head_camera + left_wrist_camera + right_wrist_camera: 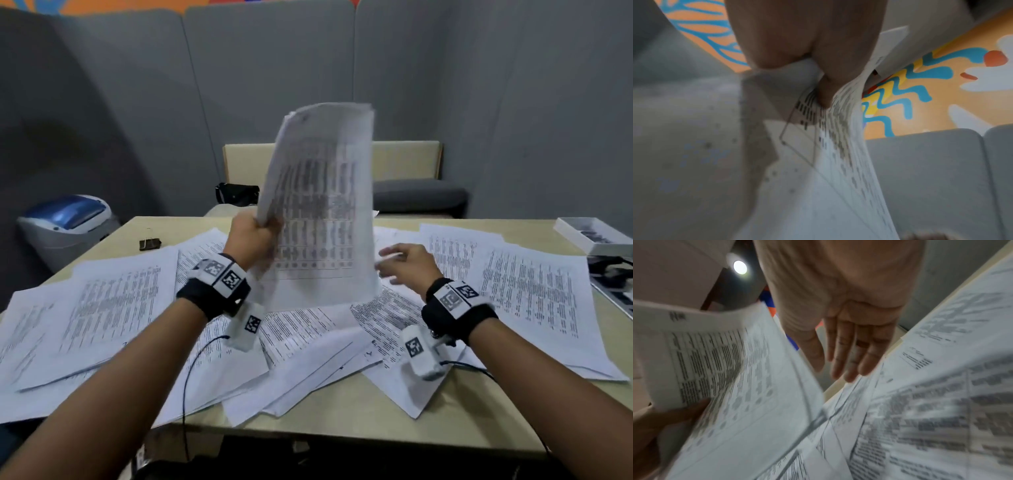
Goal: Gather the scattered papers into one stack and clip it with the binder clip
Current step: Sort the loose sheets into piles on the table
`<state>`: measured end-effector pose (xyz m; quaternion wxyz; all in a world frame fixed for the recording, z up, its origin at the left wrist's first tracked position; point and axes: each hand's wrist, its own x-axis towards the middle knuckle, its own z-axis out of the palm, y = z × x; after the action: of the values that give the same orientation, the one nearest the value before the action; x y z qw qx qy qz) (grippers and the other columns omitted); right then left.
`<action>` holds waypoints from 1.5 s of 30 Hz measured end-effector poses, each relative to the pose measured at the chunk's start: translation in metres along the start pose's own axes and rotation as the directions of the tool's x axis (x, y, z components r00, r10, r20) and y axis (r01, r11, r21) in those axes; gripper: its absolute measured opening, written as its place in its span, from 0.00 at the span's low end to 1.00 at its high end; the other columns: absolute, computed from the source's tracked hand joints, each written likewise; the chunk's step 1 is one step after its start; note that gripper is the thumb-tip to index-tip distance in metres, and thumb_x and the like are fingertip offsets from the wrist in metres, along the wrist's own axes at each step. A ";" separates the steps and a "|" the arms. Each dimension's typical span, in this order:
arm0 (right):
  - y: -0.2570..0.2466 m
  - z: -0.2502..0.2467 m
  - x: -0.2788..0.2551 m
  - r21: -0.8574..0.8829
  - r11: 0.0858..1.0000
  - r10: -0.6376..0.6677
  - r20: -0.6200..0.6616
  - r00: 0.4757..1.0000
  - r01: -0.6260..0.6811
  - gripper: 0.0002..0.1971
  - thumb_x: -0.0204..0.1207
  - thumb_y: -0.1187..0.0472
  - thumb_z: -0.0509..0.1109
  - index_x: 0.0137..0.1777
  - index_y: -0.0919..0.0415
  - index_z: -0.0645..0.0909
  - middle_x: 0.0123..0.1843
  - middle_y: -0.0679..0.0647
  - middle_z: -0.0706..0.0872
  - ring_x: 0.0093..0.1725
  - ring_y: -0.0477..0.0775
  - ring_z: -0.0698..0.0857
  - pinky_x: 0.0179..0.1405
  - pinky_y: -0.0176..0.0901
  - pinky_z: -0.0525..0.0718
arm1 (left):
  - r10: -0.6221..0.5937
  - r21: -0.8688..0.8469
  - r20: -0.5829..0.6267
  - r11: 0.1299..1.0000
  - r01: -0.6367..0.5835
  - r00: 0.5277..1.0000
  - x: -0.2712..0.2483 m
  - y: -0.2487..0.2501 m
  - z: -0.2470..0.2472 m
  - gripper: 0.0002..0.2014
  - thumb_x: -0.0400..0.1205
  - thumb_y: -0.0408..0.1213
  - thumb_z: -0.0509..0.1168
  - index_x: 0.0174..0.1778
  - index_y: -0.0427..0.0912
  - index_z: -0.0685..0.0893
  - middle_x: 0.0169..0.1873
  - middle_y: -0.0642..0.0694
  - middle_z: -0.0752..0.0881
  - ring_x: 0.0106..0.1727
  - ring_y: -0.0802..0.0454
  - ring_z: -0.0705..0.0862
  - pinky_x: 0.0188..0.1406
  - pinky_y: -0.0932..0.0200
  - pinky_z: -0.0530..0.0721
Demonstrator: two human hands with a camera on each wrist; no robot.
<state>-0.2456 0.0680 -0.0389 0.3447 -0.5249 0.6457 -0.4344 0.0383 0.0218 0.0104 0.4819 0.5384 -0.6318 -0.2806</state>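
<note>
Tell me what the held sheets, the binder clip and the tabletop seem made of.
Held sheets: thin matte printer paper, bending and letting print show through. Binder clip: apparently black painted metal with wire handles. Tabletop: likely pale laminate, smooth, even beige.

The left hand (251,233) grips a held sheaf of papers (318,205) by its left edge, lifting it upright above the table (342,416). The right hand (409,263) hovers just right of the sheaf's lower edge, fingers spread and loose, blurred. Scattered papers (527,294) overlap across most of the tabletop. A black binder clip (150,243) lies on bare table at the far left, apart from the sheets. A white box (597,236) sits at the far right edge.
</note>
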 end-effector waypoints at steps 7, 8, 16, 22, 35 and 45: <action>0.018 0.042 -0.009 -0.310 0.922 0.298 0.187 0.936 -0.231 0.24 0.73 0.61 0.79 0.68 0.63 0.78 0.54 0.61 0.86 0.45 0.57 0.87 0.39 0.50 0.91 | -0.322 0.256 0.024 0.917 0.305 0.946 0.002 -0.075 -0.072 0.09 0.79 0.30 0.70 0.45 0.25 0.82 0.26 0.38 0.80 0.26 0.44 0.79 0.29 0.48 0.85; 0.017 0.051 -0.009 -0.283 0.930 0.297 0.199 0.934 -0.236 0.26 0.73 0.61 0.79 0.70 0.63 0.76 0.54 0.61 0.85 0.45 0.57 0.88 0.41 0.52 0.92 | -0.355 0.283 0.027 0.899 0.334 0.934 -0.001 -0.088 -0.076 0.11 0.79 0.31 0.71 0.48 0.25 0.82 0.29 0.37 0.82 0.29 0.43 0.81 0.35 0.42 0.87; 0.006 0.105 -0.021 -0.491 0.869 0.253 0.345 0.904 -0.056 0.23 0.67 0.51 0.81 0.54 0.60 0.76 0.48 0.55 0.82 0.50 0.58 0.86 0.31 0.39 0.73 | -0.500 0.311 0.045 0.830 0.464 0.865 -0.026 -0.142 -0.070 0.18 0.76 0.34 0.74 0.54 0.26 0.79 0.45 0.25 0.88 0.40 0.31 0.89 0.43 0.28 0.88; -0.008 0.068 -0.018 -0.532 0.846 0.151 0.290 0.945 0.028 0.10 0.73 0.59 0.76 0.43 0.62 0.78 0.41 0.55 0.82 0.36 0.53 0.80 0.28 0.37 0.71 | -0.489 0.231 0.068 0.856 0.463 0.870 -0.021 -0.130 -0.064 0.17 0.77 0.33 0.74 0.54 0.27 0.79 0.42 0.28 0.86 0.36 0.37 0.85 0.46 0.30 0.88; -0.043 -0.128 -0.036 -0.514 0.829 -0.174 0.138 0.975 0.221 0.07 0.81 0.57 0.71 0.57 0.48 0.83 0.55 0.53 0.88 0.51 0.53 0.86 0.49 0.47 0.81 | -0.462 0.310 0.050 0.850 0.426 0.886 -0.009 -0.101 -0.040 0.16 0.77 0.32 0.73 0.56 0.27 0.80 0.46 0.32 0.88 0.46 0.35 0.88 0.49 0.33 0.89; -0.058 -0.128 -0.037 -0.294 0.910 -0.375 -0.281 0.883 0.293 0.12 0.82 0.59 0.70 0.64 0.58 0.82 0.55 0.51 0.85 0.55 0.52 0.82 0.54 0.43 0.75 | -0.473 0.032 0.104 0.881 0.472 0.875 -0.014 -0.061 0.006 0.16 0.74 0.22 0.70 0.55 0.22 0.77 0.32 0.37 0.80 0.29 0.44 0.80 0.36 0.49 0.83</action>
<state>-0.3314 0.1257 0.0640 0.0839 -0.5865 0.6415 -0.4873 0.0573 0.0186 -0.0494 0.3625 0.6615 -0.5072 -0.4168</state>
